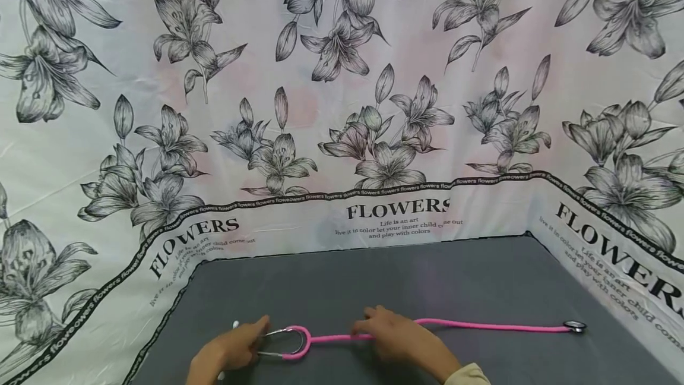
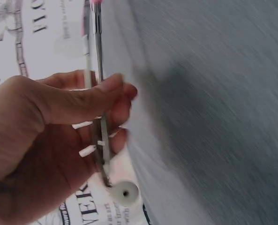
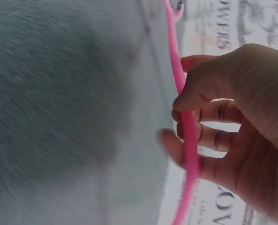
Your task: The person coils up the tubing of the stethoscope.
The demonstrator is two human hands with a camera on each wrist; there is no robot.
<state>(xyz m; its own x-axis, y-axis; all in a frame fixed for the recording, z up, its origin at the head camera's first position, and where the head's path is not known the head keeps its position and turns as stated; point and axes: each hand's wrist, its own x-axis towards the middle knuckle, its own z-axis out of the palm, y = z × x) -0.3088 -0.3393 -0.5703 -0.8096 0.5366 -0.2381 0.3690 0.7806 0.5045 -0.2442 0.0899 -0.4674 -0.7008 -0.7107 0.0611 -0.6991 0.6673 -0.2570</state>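
Left hand (image 1: 233,346) low, fingers bent, grip pinching silver metal ear tubes (image 2: 99,51) | right hand (image 1: 398,335) arched mid-length, grip pinching slim pink tube (image 3: 191,145) | pink-and-silver stethoscope (image 1: 332,338) stretched sideways over flat grey counter (image 1: 342,284)

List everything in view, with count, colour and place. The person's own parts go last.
Stethoscope tubing: one, pink, stretched sideways over the surface
Ear tubes: two, silver, at the tubing's left end
Ear tips: two, white, by the left hand
Chest piece: one, silver and dark, at the tubing's right end
Surface: one, dark grey, below the stethoscope
Floral sheeting: piece count unclear, whitish with black print, behind and beside the surface
Sleeve: one, cream, right wrist
Left hand: one, gripping the ear tubes
Right hand: one, pinching the tubing
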